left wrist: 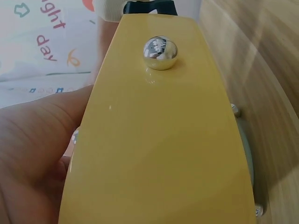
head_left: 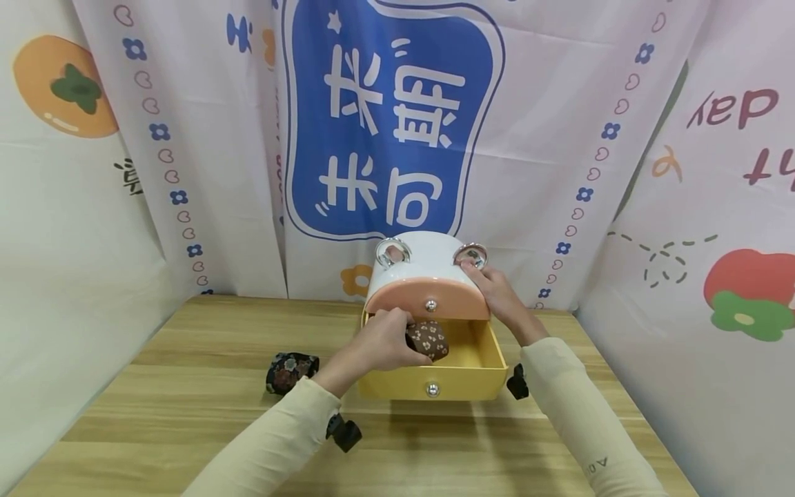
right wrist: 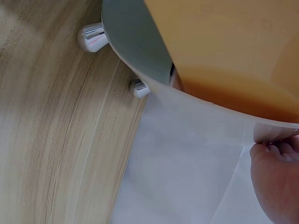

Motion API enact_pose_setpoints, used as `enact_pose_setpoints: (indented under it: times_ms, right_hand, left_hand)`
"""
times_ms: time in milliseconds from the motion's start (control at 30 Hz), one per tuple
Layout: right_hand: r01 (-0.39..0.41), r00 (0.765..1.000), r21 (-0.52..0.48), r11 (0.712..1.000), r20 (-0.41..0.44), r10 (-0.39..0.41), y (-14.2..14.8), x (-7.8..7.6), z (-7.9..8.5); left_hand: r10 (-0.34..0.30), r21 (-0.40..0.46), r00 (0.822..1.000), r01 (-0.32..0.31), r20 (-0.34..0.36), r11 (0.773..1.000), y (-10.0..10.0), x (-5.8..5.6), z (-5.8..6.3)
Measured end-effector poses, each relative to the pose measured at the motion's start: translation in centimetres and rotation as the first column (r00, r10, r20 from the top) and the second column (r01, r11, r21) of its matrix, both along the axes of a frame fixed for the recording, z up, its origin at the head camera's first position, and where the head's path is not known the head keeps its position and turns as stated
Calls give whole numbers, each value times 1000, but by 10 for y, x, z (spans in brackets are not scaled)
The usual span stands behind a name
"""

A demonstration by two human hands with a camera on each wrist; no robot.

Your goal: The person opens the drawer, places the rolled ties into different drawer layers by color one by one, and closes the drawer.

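Note:
A small white frog-shaped drawer box (head_left: 428, 257) with silver-ringed eyes stands on the table, its yellow drawer (head_left: 433, 384) pulled out. Over that drawer, my left hand (head_left: 381, 342) grips a brown floral cloth item (head_left: 431, 339), thumb in front and fingers behind. In the left wrist view the yellow drawer front (left wrist: 159, 126) covers most of the hand (left wrist: 39, 140). My right hand (head_left: 497, 297) holds the box's upper right side by the silver eye (head_left: 470, 256); its curled fingers (right wrist: 278, 161) meet the white wall in the right wrist view.
A dark floral cloth item (head_left: 290, 371) lies on the wooden table (head_left: 205, 386), left of the box. The orange upper drawer (head_left: 428, 295) is closed. Printed curtains (head_left: 217, 124) stand behind and at both sides. Black straps (head_left: 344, 433) hang at the wrists.

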State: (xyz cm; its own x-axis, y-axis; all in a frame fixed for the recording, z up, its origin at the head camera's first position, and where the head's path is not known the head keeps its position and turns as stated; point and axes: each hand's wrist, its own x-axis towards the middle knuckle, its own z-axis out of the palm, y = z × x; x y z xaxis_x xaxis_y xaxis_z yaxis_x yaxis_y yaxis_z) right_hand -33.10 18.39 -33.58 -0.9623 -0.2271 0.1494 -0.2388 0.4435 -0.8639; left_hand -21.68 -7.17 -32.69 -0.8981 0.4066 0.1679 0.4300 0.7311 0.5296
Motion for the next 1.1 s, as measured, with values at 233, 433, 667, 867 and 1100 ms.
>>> enact_pose_setpoints:
  times_ms: [233,433,667,867,1100]
  right_hand:
    - [6,1000,-6,1000,6,-6,0,-1,-1]
    - [11,1000,0,1000,1,-11,1,-3,-2]
    - [8,1000,0,1000,5,-8,0,-3,-3]
    - [3,1000,2,1000,10,-3,0,-3,-3]
    - [5,1000,-1,1000,20,-5,0,-3,-4]
  left_hand:
    - [-12,-8,1000,12,-12,1000,4,-2,-1]
    - [-17,-6,1000,17,7,1000,7,-5,-4]
    - [-24,-21,999,25,20,999,11,-10,-7]
    - [-18,-34,999,20,44,999,13,-13,-8]
    - [15,-74,997,-10,76,997,15,-15,-9]
